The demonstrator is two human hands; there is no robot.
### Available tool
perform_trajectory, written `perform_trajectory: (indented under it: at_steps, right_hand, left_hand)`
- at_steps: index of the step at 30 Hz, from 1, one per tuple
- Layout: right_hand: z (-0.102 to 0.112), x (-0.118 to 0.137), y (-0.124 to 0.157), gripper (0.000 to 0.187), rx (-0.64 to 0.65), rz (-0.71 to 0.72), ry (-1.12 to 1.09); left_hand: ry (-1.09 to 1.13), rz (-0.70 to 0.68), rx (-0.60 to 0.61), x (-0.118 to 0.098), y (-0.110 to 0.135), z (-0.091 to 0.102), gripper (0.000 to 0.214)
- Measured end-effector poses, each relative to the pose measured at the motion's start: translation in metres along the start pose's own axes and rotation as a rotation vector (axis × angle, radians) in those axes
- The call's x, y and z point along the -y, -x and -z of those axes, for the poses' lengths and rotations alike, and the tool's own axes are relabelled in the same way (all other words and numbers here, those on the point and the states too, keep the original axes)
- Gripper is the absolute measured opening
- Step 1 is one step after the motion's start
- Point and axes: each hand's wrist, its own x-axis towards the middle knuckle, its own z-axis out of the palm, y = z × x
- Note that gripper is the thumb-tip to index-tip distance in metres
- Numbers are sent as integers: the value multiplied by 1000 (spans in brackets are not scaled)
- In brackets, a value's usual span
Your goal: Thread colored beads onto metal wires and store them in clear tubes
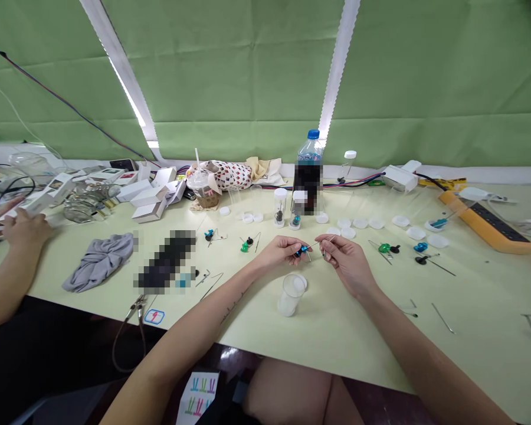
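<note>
My left hand (279,252) pinches a small blue and black part (301,251) at the middle of the table. A thin metal wire reaches from it toward my right hand (347,264), whose fingers are closed on thin bent metal wires (327,240). Both hands are held close together just above the table. Below them a clear plastic tube (291,295) stands upright, with a white cap beside its rim. To the right of my right hand lie a green part (384,248) and a blue part (420,247), each with a black piece and metal wires near it.
Behind my hands stand capped clear tubes (279,208), several white caps (360,223) and a blue-capped bottle (313,154). An orange power strip (491,223) is at the right. A grey cloth (100,262), white boxes (150,198) and another person's hand (26,227) are at the left.
</note>
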Motion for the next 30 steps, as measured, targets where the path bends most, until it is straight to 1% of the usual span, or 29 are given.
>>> perform_trajectory:
  at_steps: [7, 11, 13, 14, 16, 18, 19, 20, 21, 22, 23, 24, 25, 26, 27, 29, 30]
  right_hand:
    - [0, 2, 1, 21, -12, 18, 55]
    - [-1, 7, 2, 19, 19, 52, 36]
    - [-2, 10, 2, 17, 8, 93, 28]
    - [-2, 11, 2, 17, -7, 118, 19]
    - [-3, 15, 3, 17, -48, 164, -7]
    - [-3, 20, 4, 17, -91, 188, -39]
    - [-3, 23, 5, 17, -108, 189, -53]
    - [-3, 26, 6, 16, -122, 186, -66]
    - [-3, 29, 7, 16, -133, 183, -73]
    - [-3, 32, 8, 16, -140, 180, -76]
    - [-3, 36, 9, 16, -144, 179, -74]
    - [-3, 40, 10, 16, -146, 183, -71]
    - [-4, 45, 11, 17, -145, 188, -69]
    - [-5, 50, 13, 17, -141, 194, -70]
    - [-7, 55, 15, 18, -134, 202, -73]
    - [-11, 65, 19, 17, -99, 213, -82]
    - [-15, 70, 21, 17, -67, 213, -78]
  left_hand:
    - [-13, -5, 23, 1, 1, 2, 46]
    - [-38, 25, 67, -3, 1, 0, 48]
    - [-95, 41, 69, -7, 2, -3, 50]
    - [-143, 37, 44, -9, 3, -4, 50]
    - [-253, -17, -73, -16, 6, -4, 49]
    - [-315, -130, -199, -29, 12, -3, 49]
    - [-303, -183, -208, -38, 16, -1, 50]
    - [-263, -216, -139, -47, 20, 1, 52]
    - [-220, -239, -14, -57, 24, 2, 56]
    - [-192, -238, 154, -68, 28, 3, 62]
    - [-188, -199, 329, -77, 32, 2, 65]
    - [-197, -127, 503, -84, 35, 1, 67]
    - [-208, -44, 626, -90, 37, -2, 68]
    - [-209, 35, 696, -92, 38, -5, 67]
    - [-207, 102, 732, -93, 38, -9, 63]
    - [-186, 172, 746, -87, 37, -16, 53]
    - [-167, 188, 734, -83, 37, -18, 51]
